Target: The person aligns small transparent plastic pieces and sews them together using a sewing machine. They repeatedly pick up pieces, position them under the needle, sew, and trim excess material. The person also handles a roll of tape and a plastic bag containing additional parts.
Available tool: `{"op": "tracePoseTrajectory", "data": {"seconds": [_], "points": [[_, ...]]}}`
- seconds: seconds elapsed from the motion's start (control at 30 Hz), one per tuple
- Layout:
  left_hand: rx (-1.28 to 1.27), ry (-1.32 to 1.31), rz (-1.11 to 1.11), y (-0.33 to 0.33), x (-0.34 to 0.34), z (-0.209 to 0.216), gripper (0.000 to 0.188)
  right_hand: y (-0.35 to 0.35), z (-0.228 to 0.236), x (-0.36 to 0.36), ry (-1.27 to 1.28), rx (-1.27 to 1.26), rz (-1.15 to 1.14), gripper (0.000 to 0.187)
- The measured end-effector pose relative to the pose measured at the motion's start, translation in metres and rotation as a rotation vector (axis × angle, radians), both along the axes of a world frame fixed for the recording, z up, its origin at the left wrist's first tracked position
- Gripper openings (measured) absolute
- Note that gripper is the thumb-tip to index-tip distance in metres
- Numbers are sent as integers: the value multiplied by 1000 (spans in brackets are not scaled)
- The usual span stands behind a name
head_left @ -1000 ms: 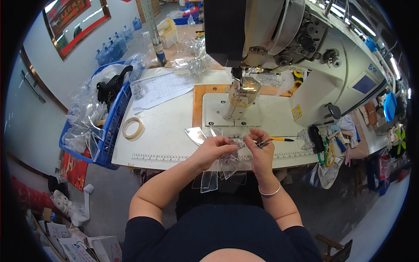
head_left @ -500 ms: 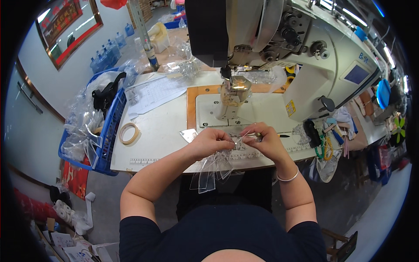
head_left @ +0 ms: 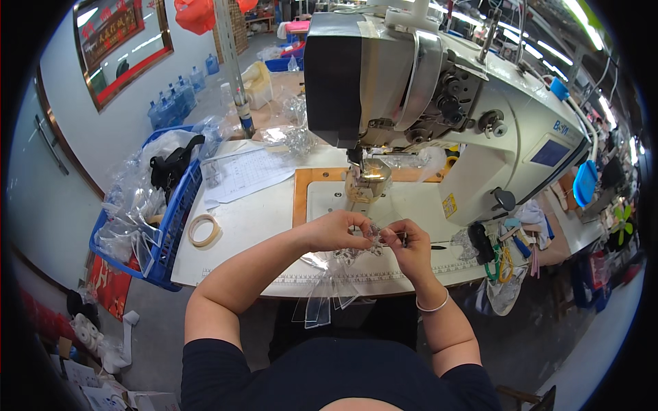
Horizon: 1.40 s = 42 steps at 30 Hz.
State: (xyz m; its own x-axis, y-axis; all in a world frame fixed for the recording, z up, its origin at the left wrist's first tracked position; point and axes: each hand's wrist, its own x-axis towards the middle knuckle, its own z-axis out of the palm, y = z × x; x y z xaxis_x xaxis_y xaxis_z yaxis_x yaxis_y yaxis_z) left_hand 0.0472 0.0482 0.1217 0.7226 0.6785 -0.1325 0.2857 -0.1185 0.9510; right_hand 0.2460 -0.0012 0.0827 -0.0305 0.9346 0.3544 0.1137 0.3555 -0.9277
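Observation:
Both hands meet in front of the sewing machine [head_left: 425, 89], just on the near side of its post [head_left: 363, 188]. My left hand [head_left: 337, 231] pinches a bunched clear plastic piece [head_left: 351, 256] between thumb and fingers. Close beside it, my right hand [head_left: 410, 252] has thumb and fingertips pressed together at the right end of the same plastic. A small dark spot shows by the right fingers, too small to name. Below the left hand, flat clear plastic strips [head_left: 321, 301] hang over the table's front edge.
At the left stands a blue basket [head_left: 179, 226] full of clear plastic and a black item. A tape roll [head_left: 203, 231] and paper sheet [head_left: 253, 176] lie on the table [head_left: 264, 226]. A ruler strip [head_left: 288, 279] runs along the front. Scissors with yellow handles [head_left: 506, 264] sit at the right.
The view has tilted up, showing more of the machine. My hands have drawn closer together, with the plastic raised between them. The right fingers have come together from a wider pinch.

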Motion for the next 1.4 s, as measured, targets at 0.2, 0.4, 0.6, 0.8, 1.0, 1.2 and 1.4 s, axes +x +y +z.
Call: {"op": "tracePoseTrajectory", "data": {"seconds": [0.2,0.4,0.6,0.8,1.0,1.2,1.4], "points": [[-154,-26,-130,14,-2,4,38,13,-5,-4,154,-10,20,11],[-263,-32,-196,48,-21,6,32,26,18,-16,294,-80,-45,10],[-245,-22,-119,50,-33,51,26,42,33,-35,390,-39,-73,11],[-204,-48,-98,55,-44,32,29,38,25,-41,16,208,-137,10],[-390,-199,88,23,-40,4,26,30,23,-33,240,-89,220,36],[-31,21,245,4,-26,3,27,19,7,-34,122,-88,70,54],[-83,-29,133,17,-30,23,25,17,6,-39,612,-222,109,47]]}}
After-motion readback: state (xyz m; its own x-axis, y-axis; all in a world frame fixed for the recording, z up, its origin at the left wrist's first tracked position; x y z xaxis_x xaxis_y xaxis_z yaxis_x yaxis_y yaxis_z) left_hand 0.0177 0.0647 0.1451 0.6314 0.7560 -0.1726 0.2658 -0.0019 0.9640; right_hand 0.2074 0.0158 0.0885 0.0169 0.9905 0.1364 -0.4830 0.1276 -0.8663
